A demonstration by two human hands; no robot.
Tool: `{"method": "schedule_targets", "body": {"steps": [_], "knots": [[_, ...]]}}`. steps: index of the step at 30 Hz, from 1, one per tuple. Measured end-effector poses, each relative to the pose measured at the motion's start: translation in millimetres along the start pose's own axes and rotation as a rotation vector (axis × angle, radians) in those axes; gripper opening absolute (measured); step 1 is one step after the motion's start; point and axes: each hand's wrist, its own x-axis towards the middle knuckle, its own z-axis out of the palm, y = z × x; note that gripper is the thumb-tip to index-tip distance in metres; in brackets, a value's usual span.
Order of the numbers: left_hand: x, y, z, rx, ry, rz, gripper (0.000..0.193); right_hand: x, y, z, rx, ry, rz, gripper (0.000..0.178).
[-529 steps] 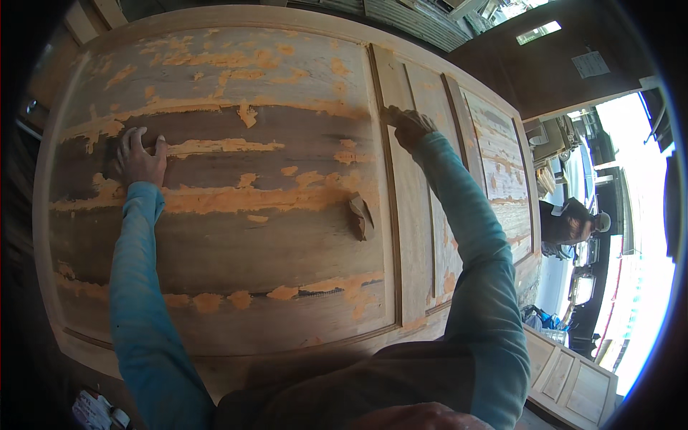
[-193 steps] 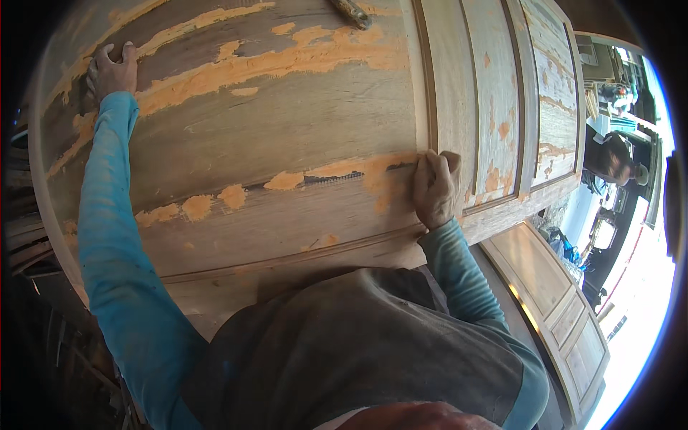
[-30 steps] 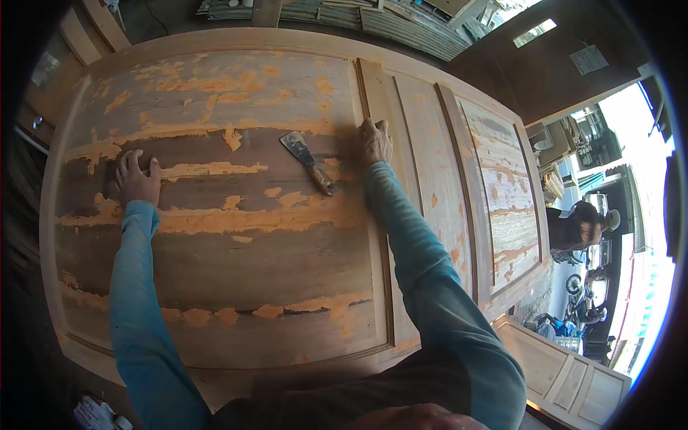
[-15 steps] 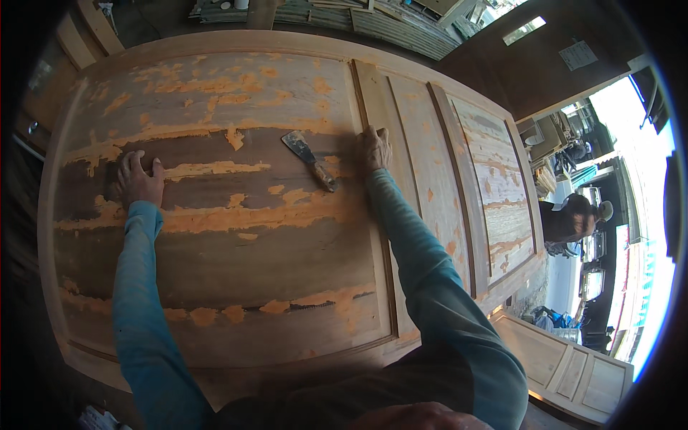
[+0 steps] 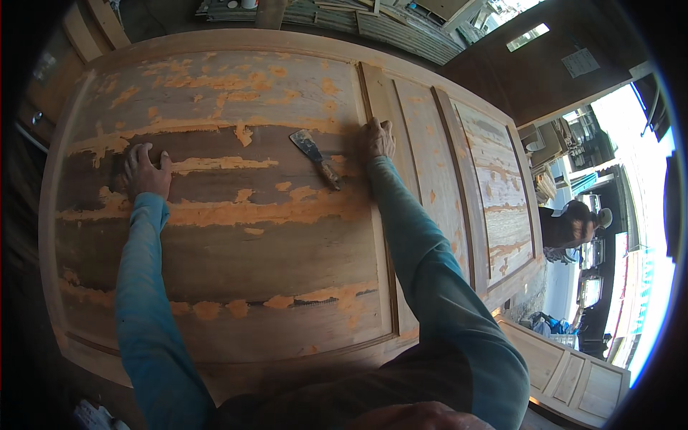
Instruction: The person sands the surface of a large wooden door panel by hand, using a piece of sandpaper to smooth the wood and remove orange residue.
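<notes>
A large wooden door (image 5: 287,261) lies flat before me, its panel patched with orange filler (image 5: 236,213). My left hand (image 5: 148,173) rests on the panel at the left, fingers bent and apart, beside a filler streak. Farther right, my right hand (image 5: 378,139) presses at the moulding (image 5: 393,287) between the large panel and the middle rail. Its fingers are curled; whatever may be under them is hidden. Between my hands lies a putty knife (image 5: 315,158), its stained blade pointing away from me, touched by neither hand.
A second panelled door (image 5: 566,373) lies at the lower right. An upright brown board (image 5: 534,68) stands at the far right. Beyond the door's right end is a person (image 5: 573,226). Stacked wood strips (image 5: 401,32) lie past the far edge.
My right hand has shifted slightly away from me along the moulding. My left hand stays at nearly the same spot. The putty knife has not moved on the door; the view has shifted slightly.
</notes>
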Motion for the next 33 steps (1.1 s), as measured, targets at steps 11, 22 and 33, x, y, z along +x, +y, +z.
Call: {"method": "schedule_targets", "body": {"steps": [11,22,33], "knots": [[-3,3,-8,0.033,-0.013,-0.028,0.046,-324,50,-153,0.078,-0.031,-0.112,0.014],[6,-3,4,0.006,-0.002,0.002,0.051,-146,30,-63,0.004,-0.043,-0.085,0.017],[16,-24,35,-0.065,0.202,0.119,0.059,-305,52,-156,0.216,-0.159,0.067,0.02]]}}
